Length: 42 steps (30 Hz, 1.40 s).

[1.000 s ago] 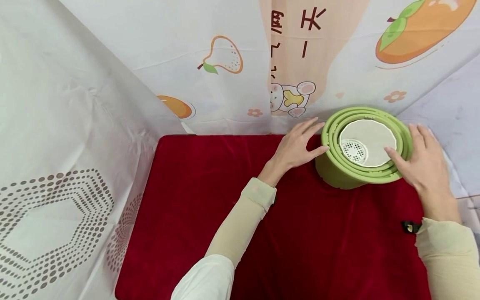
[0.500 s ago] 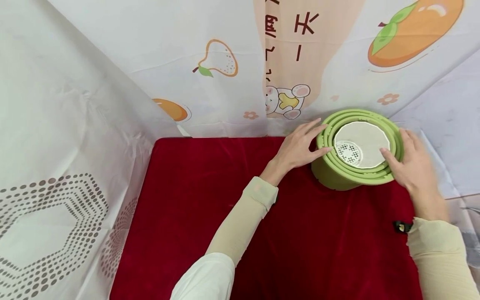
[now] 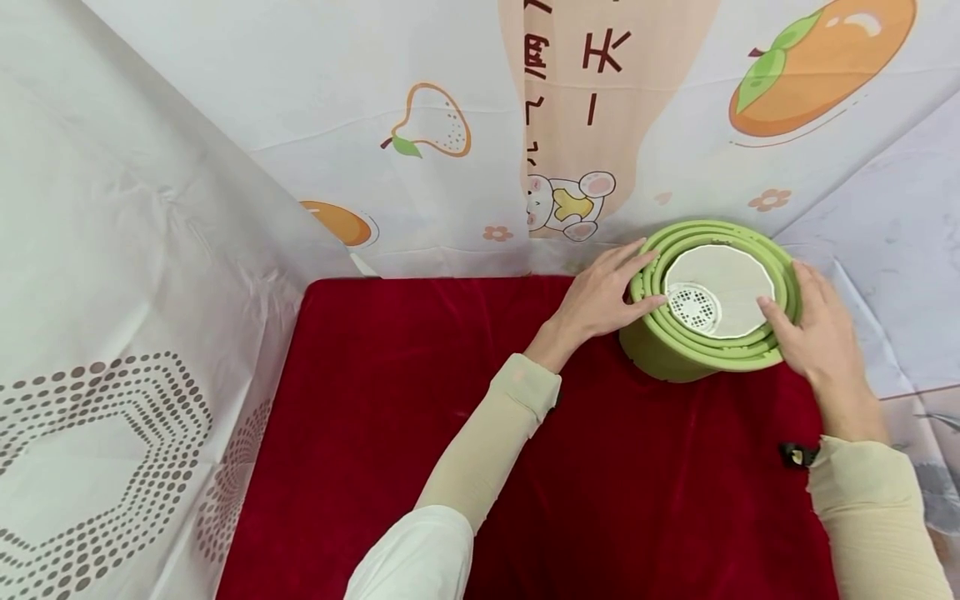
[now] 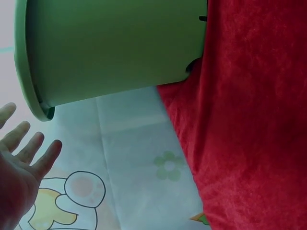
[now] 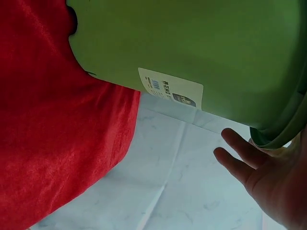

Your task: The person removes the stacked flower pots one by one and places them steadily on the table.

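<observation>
A stack of nested green flowerpots [image 3: 667, 354] stands upright at the back right of the red cloth. Within the innermost rim shows a white round insert [image 3: 742, 279] with a small grid of holes [image 3: 693, 308]. My left hand [image 3: 609, 292] is at the left of the rim, thumb over its edge and fingers spread; the left wrist view shows those fingers [image 4: 36, 146] straight. On the other side, my right hand [image 3: 821, 337] has its thumb over the rim and its fingers along the outside. In the right wrist view its fingers [image 5: 244, 153] stretch out beneath the rim, beside the pot wall.
The red cloth [image 3: 420, 417] covers the table. A white curtain with fruit prints [image 3: 442, 121] hangs close behind the pots, and another pale curtain [image 3: 862, 250] runs along the right. A white label [image 5: 170, 88] is stuck on the outer pot.
Both hands have come inward, left hand to the right and right hand to the left, nearer the pots. The view has shifted slightly; the pots stay about where they stood.
</observation>
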{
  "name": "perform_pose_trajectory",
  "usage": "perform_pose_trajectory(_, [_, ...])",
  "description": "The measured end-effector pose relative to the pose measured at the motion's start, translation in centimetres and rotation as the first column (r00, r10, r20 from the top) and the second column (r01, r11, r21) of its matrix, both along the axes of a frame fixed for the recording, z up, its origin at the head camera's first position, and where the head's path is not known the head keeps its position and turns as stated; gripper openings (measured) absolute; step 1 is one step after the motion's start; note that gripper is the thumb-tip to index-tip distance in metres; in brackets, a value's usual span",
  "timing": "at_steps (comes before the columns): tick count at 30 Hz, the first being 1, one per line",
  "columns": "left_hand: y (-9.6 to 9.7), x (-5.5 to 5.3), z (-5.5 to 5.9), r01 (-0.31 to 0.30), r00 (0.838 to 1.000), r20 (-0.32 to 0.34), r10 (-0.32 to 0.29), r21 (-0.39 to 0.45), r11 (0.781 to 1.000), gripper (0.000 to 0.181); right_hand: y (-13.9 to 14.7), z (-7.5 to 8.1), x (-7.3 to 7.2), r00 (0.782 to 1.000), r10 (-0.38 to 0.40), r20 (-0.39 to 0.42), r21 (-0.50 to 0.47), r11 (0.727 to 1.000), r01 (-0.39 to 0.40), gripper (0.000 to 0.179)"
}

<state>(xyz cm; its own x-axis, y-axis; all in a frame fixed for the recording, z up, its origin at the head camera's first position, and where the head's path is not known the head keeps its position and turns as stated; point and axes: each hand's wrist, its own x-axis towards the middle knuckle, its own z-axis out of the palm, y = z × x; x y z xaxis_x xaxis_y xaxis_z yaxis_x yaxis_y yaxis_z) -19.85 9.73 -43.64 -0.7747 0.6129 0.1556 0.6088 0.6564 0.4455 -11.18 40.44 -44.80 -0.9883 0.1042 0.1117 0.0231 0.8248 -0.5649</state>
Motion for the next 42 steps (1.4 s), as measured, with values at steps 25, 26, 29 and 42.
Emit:
perform_pose_trajectory(25, [1.9, 0.2, -1.3, -0.006, 0.996, 0.09, 0.012, -0.057, 0.998, 0.07, -0.8, -2.1, 0.7, 0.974, -0.208, -0.089, -0.423, 0.893, 0.152, 0.051])
perform_pose_trajectory(26, [2.0, 0.2, -1.3, -0.009, 0.996, 0.093, 0.014, -0.053, 0.999, 0.069, -0.9, -2.1, 0.7, 0.973, -0.218, -0.082, -0.443, 0.882, 0.16, 0.051])
perform_pose_trajectory(29, [2.1, 0.2, -1.2, -0.013, 0.994, 0.109, 0.018, -0.046, 0.999, 0.066, -0.9, -2.1, 0.7, 0.97, -0.238, -0.059, -0.454, 0.871, 0.186, 0.051])
perform_pose_trajectory(42, [3.6, 0.5, -0.9, -0.092, 0.992, 0.082, 0.095, -0.037, 0.995, 0.058, -1.8, -0.7, 0.9, 0.959, -0.282, -0.018, -0.494, 0.836, 0.237, 0.048])
